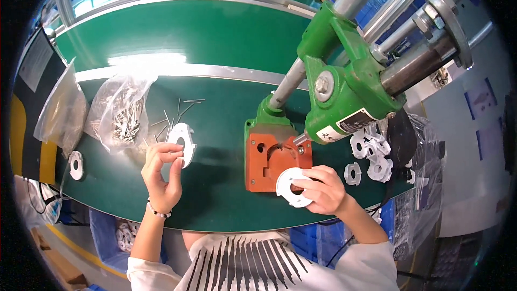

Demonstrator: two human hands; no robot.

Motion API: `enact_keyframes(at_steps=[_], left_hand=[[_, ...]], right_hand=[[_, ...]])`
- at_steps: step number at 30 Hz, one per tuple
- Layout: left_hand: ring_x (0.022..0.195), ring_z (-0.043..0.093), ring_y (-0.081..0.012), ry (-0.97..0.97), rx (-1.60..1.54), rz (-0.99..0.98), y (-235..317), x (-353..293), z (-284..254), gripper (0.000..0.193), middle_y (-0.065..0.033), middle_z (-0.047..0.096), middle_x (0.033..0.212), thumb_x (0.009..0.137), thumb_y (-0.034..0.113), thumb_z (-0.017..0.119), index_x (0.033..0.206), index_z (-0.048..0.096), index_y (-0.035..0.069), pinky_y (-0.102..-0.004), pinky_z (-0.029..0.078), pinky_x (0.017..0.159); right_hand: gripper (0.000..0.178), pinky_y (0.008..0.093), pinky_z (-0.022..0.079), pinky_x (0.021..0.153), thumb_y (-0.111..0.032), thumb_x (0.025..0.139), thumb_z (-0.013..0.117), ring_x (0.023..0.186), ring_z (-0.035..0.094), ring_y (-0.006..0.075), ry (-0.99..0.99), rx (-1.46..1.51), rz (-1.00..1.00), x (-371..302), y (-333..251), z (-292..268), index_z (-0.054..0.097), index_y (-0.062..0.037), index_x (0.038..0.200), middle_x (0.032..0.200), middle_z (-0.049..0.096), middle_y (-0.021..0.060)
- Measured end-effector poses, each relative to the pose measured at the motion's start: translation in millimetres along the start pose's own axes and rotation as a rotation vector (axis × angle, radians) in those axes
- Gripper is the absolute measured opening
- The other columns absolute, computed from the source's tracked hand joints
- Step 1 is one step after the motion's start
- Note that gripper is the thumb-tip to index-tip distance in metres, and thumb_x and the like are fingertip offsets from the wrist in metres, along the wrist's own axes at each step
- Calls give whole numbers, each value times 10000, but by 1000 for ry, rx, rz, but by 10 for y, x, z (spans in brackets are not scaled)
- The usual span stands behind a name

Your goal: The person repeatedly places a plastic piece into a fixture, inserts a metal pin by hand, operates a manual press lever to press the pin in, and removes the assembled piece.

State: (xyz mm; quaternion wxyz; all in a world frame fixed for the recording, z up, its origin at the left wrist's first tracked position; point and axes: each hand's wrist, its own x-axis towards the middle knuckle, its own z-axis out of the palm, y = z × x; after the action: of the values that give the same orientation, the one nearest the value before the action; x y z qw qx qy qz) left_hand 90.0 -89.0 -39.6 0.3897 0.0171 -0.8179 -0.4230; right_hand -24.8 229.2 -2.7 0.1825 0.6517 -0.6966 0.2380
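Note:
My left hand (pixel 164 175) pinches a white plastic ring (pixel 189 150) between thumb and fingers, holding it nearly on edge above the green table. Several thin metal pins (pixel 186 109) lie scattered just beyond that ring. A second white plastic ring (pixel 284 187) is gripped by my right hand (pixel 324 189), its fingers over the right side and the centre hole. This ring is at the near edge of an orange fixture block (pixel 256 170), overlapping its corner in view; whether they touch I cannot tell. The block's shaped recess shows no ring in it.
A green hand press (pixel 350 89) leans over the block from the right. Clear bags, one full of metal pins (pixel 127 121), stand at the left. More white rings (pixel 380 169) lie at the right, and one ring (pixel 76 165) at the far left. Blue bins (pixel 105 240) sit below.

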Motion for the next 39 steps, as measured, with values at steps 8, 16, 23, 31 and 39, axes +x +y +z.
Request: enact_keyframes(at_steps=[8, 16, 23, 31, 39], left_hand=[[856, 581, -265, -14, -28, -2, -25, 34, 61, 50, -124, 638, 898, 756, -25, 600, 792, 580, 3, -339, 431, 805], [842, 581, -260, -14, -23, 22, -35, 12, 7, 60, -124, 637, 894, 751, -31, 602, 793, 579, 4, -338, 433, 798], [839, 582, -259, -37, -35, 29, 0, 37, 40, 70, -119, 638, 896, 748, -38, 604, 796, 579, 5, -338, 434, 793], [851, 583, -263, -27, -13, 25, -36, 25, 11, 70, -124, 638, 900, 748, -42, 599, 798, 579, 2, -343, 433, 803], [853, 582, -269, -29, -10, 37, -41, 19, 16, 61, -127, 639, 900, 749, -37, 602, 795, 580, -3, -349, 430, 807]], right_hand=[[490, 335, 481, 651, -321, 606, 793, 738, 564, 254, -168, -162, 346, 170, -246, -224, 632, -27, 962, 1073, 592, 120], [241, 340, 509, 690, 30, 657, 660, 803, 603, 279, -304, -101, 265, 337, -179, -359, 616, 19, 893, 994, 603, 132], [240, 364, 513, 785, -60, 676, 668, 885, 606, 303, -208, 18, 278, 293, 16, -279, 601, 22, 892, 958, 606, 142], [632, 368, 485, 781, -148, 701, 729, 947, 562, 314, -553, -183, 486, 475, -336, -346, 448, 57, 1227, 1112, 510, 208], [413, 264, 519, 577, -34, 761, 684, 598, 646, 229, -94, 674, 913, 633, -140, -1, 528, 37, 1137, 712, 632, 138]])
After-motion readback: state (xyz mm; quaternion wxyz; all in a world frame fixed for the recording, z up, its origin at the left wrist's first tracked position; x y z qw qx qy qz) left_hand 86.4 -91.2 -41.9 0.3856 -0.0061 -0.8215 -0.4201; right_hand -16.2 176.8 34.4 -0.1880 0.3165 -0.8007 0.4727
